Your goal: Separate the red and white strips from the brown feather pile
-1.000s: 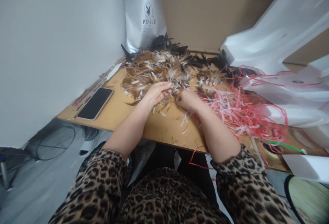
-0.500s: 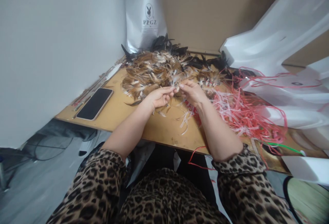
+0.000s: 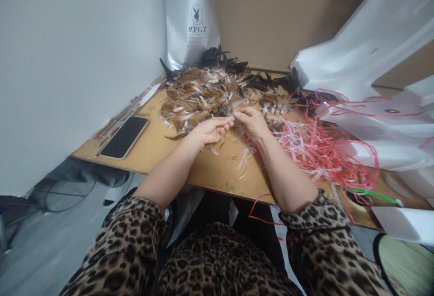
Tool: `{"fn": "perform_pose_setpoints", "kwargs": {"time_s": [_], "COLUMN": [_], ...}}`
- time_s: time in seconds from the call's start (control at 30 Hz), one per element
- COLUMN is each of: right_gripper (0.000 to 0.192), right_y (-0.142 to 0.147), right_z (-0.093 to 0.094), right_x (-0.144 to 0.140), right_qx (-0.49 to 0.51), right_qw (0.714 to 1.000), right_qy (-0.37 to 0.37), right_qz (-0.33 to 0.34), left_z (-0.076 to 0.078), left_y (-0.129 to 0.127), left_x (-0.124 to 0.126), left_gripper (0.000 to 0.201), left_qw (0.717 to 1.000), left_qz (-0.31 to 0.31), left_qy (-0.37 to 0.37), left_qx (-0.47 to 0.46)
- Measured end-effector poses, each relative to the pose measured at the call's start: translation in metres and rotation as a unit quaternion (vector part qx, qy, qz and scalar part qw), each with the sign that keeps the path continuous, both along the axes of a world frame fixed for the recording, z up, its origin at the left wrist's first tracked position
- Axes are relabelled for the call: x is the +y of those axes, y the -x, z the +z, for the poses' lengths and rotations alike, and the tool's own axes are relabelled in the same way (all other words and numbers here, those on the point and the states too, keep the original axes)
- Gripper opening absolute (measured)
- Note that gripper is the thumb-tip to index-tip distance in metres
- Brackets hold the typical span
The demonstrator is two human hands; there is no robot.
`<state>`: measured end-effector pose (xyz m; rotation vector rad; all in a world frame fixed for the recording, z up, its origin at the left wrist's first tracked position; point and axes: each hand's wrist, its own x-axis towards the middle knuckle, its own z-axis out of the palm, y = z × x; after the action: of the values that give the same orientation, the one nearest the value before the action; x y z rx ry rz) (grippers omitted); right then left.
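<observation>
My left hand (image 3: 214, 130) and my right hand (image 3: 251, 121) meet fingertip to fingertip above the table. Both are closed in a pinch. Pale feather fluff (image 3: 240, 103) shows just past the right fingertips, so the right hand seems closed on a feather. What sits between the left fingertips is too small to make out. Right behind the hands lies a large heap of brown and white feathers (image 3: 195, 92), with black feathers (image 3: 217, 57) along its far side. Red and pale pink ribbon strips (image 3: 315, 146) lie tangled beside my right forearm.
A phone (image 3: 125, 137) lies on the wooden table (image 3: 156, 151) at the left. A printed white bag (image 3: 190, 24) stands behind the feathers. White sheets (image 3: 366, 56) rise at the right, near a green tie (image 3: 376, 195). A wall (image 3: 84, 60) borders the left.
The fingertips stay together, with small finger shifts. The pale feather at the fingertips now shows less and lies lower. Both forearms are almost still.
</observation>
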<state>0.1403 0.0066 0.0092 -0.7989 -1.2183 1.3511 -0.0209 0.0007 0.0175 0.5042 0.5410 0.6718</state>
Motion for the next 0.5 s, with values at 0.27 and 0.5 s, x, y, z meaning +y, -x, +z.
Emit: {"fn": "perform_pose_setpoints", "kwargs": {"time_s": [0.27, 0.5], "right_gripper": [0.027, 0.032], "right_y": [-0.001, 0.0004], "right_z": [0.0001, 0.0015], "right_x": [0.0005, -0.0015], "right_qx": [-0.01, -0.036], "right_qw": [1.0, 0.998], "right_qy": [0.012, 0.05], "right_qz": [0.006, -0.031], "left_z": [-0.0038, -0.0059], "left_y": [-0.0027, -0.009], "left_x": [0.0031, 0.0021], "left_gripper": [0.008, 0.01], "left_qw": [0.989, 0.93], "left_qz": [0.05, 0.18], "left_qy": [-0.123, -0.257], "left_qx": [0.068, 0.19]}}
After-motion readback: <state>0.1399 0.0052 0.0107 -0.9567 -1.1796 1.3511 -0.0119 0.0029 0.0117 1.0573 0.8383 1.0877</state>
